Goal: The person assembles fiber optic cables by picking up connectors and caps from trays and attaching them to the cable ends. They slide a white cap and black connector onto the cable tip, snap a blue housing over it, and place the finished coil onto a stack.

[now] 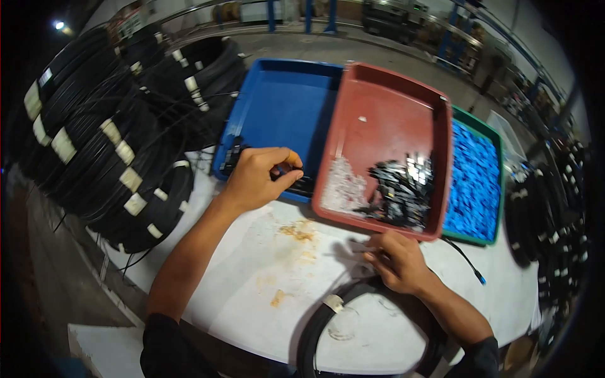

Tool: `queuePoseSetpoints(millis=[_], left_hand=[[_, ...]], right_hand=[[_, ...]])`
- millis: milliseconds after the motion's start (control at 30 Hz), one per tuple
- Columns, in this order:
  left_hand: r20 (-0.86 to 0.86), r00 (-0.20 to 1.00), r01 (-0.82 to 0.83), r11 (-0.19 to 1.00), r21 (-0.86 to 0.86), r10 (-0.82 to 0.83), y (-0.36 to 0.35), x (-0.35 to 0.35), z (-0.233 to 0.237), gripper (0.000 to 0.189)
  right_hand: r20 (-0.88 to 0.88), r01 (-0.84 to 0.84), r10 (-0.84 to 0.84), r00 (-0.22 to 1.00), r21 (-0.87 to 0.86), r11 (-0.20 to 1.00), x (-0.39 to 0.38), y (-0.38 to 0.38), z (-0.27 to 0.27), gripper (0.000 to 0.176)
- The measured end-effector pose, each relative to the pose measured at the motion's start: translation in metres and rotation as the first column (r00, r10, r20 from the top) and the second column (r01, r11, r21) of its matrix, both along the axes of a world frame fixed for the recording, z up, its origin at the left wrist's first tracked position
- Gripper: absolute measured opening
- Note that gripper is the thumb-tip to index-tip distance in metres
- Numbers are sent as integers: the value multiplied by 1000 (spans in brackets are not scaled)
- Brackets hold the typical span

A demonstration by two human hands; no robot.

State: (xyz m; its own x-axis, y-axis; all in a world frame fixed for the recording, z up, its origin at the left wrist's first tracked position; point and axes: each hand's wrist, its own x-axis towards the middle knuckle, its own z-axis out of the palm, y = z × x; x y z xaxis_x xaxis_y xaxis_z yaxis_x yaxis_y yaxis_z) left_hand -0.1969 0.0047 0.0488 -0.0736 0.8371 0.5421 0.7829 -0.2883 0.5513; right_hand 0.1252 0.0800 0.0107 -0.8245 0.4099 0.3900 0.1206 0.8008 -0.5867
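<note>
My left hand (261, 179) hovers over the near edge of the blue tray (290, 101), thumb and forefinger pinched; a tiny dark bit shows at the tips, too small to name. Small black pieces (232, 154) lie in that tray's near corner. Below the red tray (387, 120), my right hand (398, 263) is closed, with something pale and blurred at its fingertips that I cannot make out. Under this hand a black cable coil (309, 337), bound with white tape (334, 303), rests on the white table. The red tray contains clear small pieces (343, 189) and shiny black pieces (403, 192).
A green tray (499, 189) full of small blue pieces (471, 183) stands at the right. One cable end with a blue tip (481, 278) lies before it. Large taped cable coils (94, 138) are stacked at the left, and more coils (542, 214) are at the right.
</note>
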Motion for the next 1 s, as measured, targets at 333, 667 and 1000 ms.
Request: queuePoseSetpoints(millis=[333,667,1000], left_hand=[[722,652,442,889,-114,-231,25,168,-22,22],[776,496,457,877,148,-389,24,208,-59,26],[608,721,371,926,66,-332,12,201,-51,13]], right_hand=[[-113,505,-508,854,-58,861,70,11,19,12],[-325,509,-471,820,35,860,90,-6,5,8],[-288,535,-508,812,17,845,88,-5,-4,9]])
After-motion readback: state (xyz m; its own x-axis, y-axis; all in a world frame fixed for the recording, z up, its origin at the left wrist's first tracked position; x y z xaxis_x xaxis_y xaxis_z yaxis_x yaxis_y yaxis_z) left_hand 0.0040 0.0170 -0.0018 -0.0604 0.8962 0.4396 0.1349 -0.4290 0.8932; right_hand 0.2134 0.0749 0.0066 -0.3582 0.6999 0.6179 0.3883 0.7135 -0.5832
